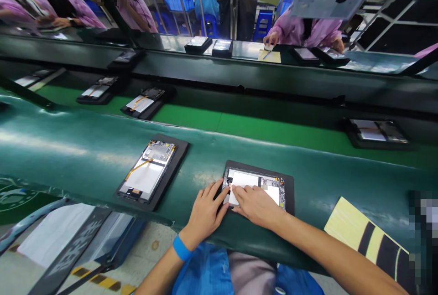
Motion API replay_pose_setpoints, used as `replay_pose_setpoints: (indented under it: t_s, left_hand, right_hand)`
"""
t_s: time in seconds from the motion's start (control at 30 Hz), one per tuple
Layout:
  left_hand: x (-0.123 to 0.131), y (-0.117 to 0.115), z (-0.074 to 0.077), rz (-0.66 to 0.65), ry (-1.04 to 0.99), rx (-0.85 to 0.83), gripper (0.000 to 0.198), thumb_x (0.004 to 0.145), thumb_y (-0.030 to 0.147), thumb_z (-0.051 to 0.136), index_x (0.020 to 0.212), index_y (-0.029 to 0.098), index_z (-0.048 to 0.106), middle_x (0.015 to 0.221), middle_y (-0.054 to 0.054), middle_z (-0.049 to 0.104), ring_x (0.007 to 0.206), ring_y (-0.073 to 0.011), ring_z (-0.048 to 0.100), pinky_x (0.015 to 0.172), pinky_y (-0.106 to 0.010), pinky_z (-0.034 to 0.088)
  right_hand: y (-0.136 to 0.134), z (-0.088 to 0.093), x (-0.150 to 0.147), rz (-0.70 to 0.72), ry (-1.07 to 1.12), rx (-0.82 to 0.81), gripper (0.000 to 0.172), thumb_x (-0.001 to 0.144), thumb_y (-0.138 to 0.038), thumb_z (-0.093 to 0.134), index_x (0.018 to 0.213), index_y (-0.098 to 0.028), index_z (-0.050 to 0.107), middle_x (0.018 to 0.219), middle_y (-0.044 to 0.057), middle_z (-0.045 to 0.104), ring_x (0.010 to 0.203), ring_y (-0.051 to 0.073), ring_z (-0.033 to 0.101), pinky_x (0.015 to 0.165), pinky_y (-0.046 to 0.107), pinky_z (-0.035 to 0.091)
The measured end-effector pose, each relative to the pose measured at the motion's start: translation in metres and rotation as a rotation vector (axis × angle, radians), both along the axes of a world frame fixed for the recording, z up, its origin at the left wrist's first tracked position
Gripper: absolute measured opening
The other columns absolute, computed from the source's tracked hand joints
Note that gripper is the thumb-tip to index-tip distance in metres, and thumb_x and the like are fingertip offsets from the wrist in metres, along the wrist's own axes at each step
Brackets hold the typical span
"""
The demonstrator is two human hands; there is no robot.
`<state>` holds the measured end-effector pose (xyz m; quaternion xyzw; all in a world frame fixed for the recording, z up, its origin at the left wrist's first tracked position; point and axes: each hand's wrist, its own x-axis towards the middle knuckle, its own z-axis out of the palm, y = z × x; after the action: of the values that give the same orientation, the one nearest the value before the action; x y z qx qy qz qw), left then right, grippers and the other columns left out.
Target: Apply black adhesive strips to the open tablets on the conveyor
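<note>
An opened tablet [265, 185] lies in a dark tray [290, 190] on the green bench edge in front of me, its white inner panel and circuit board showing. My left hand [205, 210] rests on the tray's left end, fingers lying flat and pointing at the tablet's corner. My right hand [255, 204] lies on the tablet's lower left part, its fingertips pressed together at a small spot near the left edge; what they pinch, if anything, is too small to see. A blue band circles my left wrist.
A second opened tablet in a tray [150, 172] lies to the left. More trays [378, 131] ride the green conveyor [239, 124] behind. People in pink coats [308, 30] work across the line. A yellow-and-black striped card [369, 238] lies right.
</note>
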<state>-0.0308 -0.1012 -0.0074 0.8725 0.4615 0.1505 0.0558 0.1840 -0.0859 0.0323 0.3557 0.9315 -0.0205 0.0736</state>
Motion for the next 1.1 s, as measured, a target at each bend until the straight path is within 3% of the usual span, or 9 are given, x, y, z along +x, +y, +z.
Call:
replay_pose_setpoints:
  t_s: [0.2, 0.37, 0.53, 0.67, 0.77, 0.87, 1.0, 1.1]
  left_hand:
    - [0.0, 0.0, -0.003, -0.026, 0.031, 0.019, 0.045, 0.103, 0.03, 0.045, 0.147, 0.024, 0.052, 0.149, -0.014, 0.053, 0.124, -0.0307, 0.056, 0.089, -0.042, 0.051]
    - [0.001, 0.0, -0.002, -0.021, 0.043, 0.017, 0.044, 0.102, 0.029, 0.047, 0.146, 0.027, 0.054, 0.15, -0.013, 0.053, 0.124, -0.0298, 0.056, 0.09, -0.041, 0.051]
    - [0.003, 0.001, 0.001, -0.009, 0.071, -0.003, 0.045, 0.1, 0.028, 0.051, 0.144, 0.025, 0.055, 0.149, -0.013, 0.054, 0.124, -0.0317, 0.056, 0.09, -0.043, 0.051]
    - [0.001, 0.0, -0.007, -0.011, 0.008, 0.019, 0.046, 0.099, 0.027, 0.052, 0.145, 0.027, 0.054, 0.149, -0.012, 0.055, 0.124, -0.0301, 0.056, 0.092, -0.042, 0.051]
    - [-0.001, -0.001, -0.018, 0.013, -0.04, 0.089, 0.048, 0.1, 0.026, 0.049, 0.147, 0.028, 0.052, 0.148, -0.011, 0.056, 0.124, -0.0295, 0.057, 0.091, -0.041, 0.051]
    - [-0.003, 0.001, -0.03, 0.011, -0.08, 0.17, 0.05, 0.1, 0.025, 0.048, 0.15, 0.028, 0.049, 0.147, -0.01, 0.057, 0.124, -0.028, 0.058, 0.091, -0.039, 0.052]
    - [-0.004, 0.004, -0.038, -0.003, -0.133, 0.258, 0.05, 0.099, 0.025, 0.05, 0.149, 0.028, 0.05, 0.147, -0.009, 0.058, 0.122, -0.0262, 0.06, 0.092, -0.037, 0.053]
    - [-0.004, 0.005, -0.044, 0.018, -0.158, 0.266, 0.052, 0.099, 0.025, 0.049, 0.15, 0.032, 0.049, 0.147, -0.007, 0.059, 0.122, -0.0257, 0.061, 0.092, -0.037, 0.054]
  right_hand:
    - [0.006, 0.006, 0.006, 0.012, 0.037, -0.088, 0.054, 0.101, -0.05, 0.053, 0.133, -0.006, 0.055, 0.116, 0.016, 0.063, 0.089, 0.026, 0.066, 0.07, 0.038, 0.054]
    - [0.015, 0.015, 0.015, -0.008, 0.097, -0.19, 0.049, 0.103, -0.04, 0.045, 0.14, -0.008, 0.049, 0.117, 0.015, 0.062, 0.088, 0.024, 0.067, 0.072, 0.037, 0.051]
    - [0.021, 0.025, 0.014, -0.019, 0.103, -0.245, 0.039, 0.104, -0.032, 0.041, 0.135, -0.013, 0.055, 0.113, 0.012, 0.062, 0.088, 0.023, 0.067, 0.075, 0.035, 0.051]
    - [0.027, 0.029, 0.02, -0.092, 0.208, -0.272, 0.041, 0.103, -0.04, 0.049, 0.135, -0.017, 0.057, 0.115, 0.011, 0.063, 0.094, 0.023, 0.066, 0.079, 0.035, 0.052]
    - [0.043, 0.033, 0.034, -0.23, 0.439, -0.254, 0.035, 0.1, -0.039, 0.057, 0.128, -0.019, 0.064, 0.11, 0.009, 0.066, 0.093, 0.02, 0.066, 0.082, 0.033, 0.052]
    - [0.073, 0.045, 0.053, -0.426, 0.8, -0.154, 0.024, 0.096, -0.035, 0.06, 0.106, -0.019, 0.073, 0.093, 0.005, 0.068, 0.079, 0.016, 0.063, 0.073, 0.028, 0.049]
    - [0.118, 0.082, 0.072, -0.658, 1.298, -0.039, 0.029, 0.086, -0.045, 0.068, 0.082, -0.017, 0.072, 0.07, -0.002, 0.059, 0.058, 0.01, 0.046, 0.054, 0.022, 0.037]
    - [0.146, 0.119, 0.075, -0.71, 1.648, 0.023, 0.036, 0.079, -0.052, 0.073, 0.084, -0.016, 0.069, 0.06, -0.008, 0.049, 0.05, 0.007, 0.035, 0.048, 0.02, 0.03]
